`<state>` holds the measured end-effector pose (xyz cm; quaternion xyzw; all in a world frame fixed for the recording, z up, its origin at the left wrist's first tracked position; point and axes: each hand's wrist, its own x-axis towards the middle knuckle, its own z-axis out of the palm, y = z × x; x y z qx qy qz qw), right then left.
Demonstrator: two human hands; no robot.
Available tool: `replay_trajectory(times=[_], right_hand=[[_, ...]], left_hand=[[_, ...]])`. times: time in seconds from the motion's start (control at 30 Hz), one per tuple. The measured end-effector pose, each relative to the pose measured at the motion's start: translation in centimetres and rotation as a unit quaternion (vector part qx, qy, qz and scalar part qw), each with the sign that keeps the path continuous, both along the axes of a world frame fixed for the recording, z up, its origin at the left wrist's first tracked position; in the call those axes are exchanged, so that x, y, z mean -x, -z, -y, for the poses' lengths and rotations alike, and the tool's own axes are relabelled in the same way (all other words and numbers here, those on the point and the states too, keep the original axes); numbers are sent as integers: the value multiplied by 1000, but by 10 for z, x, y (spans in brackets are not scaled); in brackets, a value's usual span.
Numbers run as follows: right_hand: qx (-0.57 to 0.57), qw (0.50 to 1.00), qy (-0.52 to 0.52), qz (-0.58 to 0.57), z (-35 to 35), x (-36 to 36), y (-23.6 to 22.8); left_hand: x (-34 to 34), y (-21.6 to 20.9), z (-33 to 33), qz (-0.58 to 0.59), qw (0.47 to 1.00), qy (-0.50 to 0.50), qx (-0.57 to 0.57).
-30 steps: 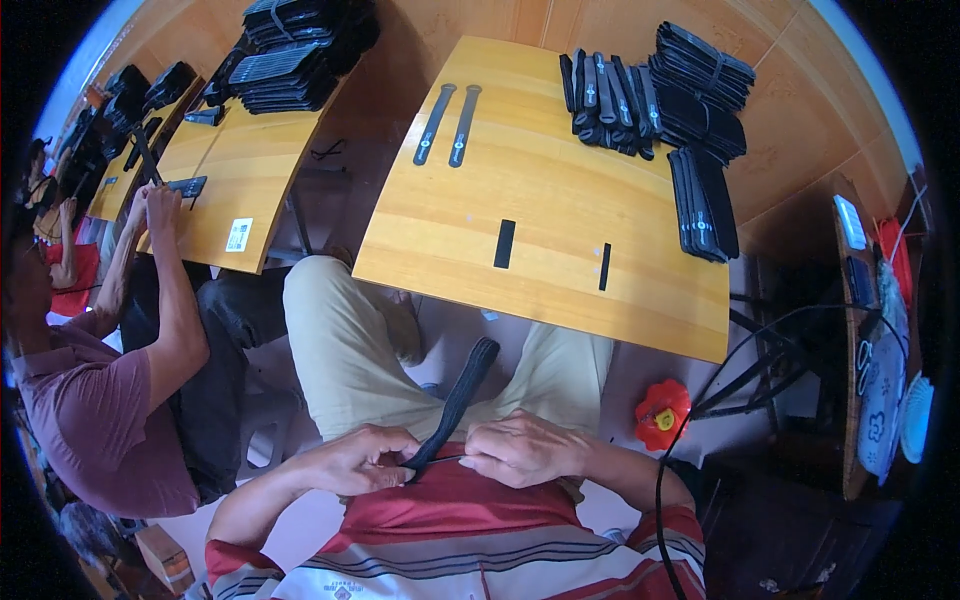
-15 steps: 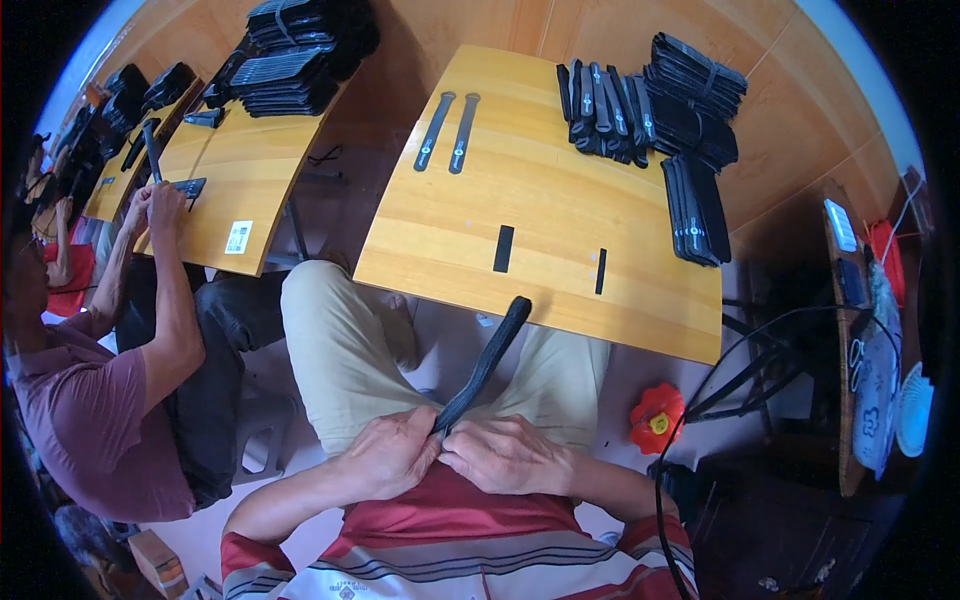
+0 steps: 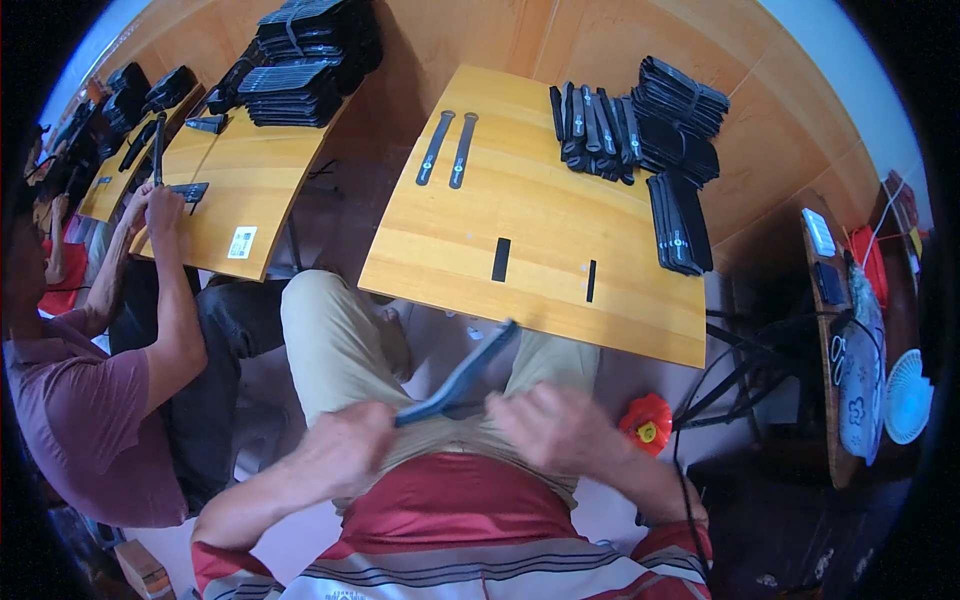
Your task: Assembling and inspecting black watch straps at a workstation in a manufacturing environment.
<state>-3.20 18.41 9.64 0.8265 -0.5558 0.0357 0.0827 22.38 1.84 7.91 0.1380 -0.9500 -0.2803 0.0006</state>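
Above my lap, my left hand [image 3: 350, 440] is closed around the near end of a dark, flat fabric strap [image 3: 458, 378]. The strap slants up and right, its far tip near the table's front edge, and looks blurred and bluish. My right hand [image 3: 550, 425] is apart from my left, just right of the strap, its fingers smeared by motion. Two grey straps [image 3: 463, 150] with rounded ends lie side by side on the table's far left. Two short black strips [image 3: 501, 260] lie closer to me.
The wooden table [image 3: 430, 240] carries several bundled black straps [image 3: 680, 222] at its right and far right. On my left, a co-worker [image 3: 90, 420] handles a strap at another table [image 3: 225, 200]. A red flower-shaped object [image 3: 645, 422] and black cable are at lower right, beside a side shelf.
My hands have moved apart, the left one leftward with the strap's near end, the right one rightward and up. The view has shifted slightly.
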Motion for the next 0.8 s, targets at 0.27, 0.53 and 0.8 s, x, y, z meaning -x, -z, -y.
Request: replay_trajectory(times=[0.27,0.53,0.8], right_hand=[[219,890,390,87,-65,129,-55],[201,890,335,234,5,109,-17],[198,840,302,404,105,118,12]], left_hand=[[-93,-33,48,-51,909,-412,-28],[-65,20,5,-155,877,-401,-213],[-48,60,12,-157,882,-368,-248]])
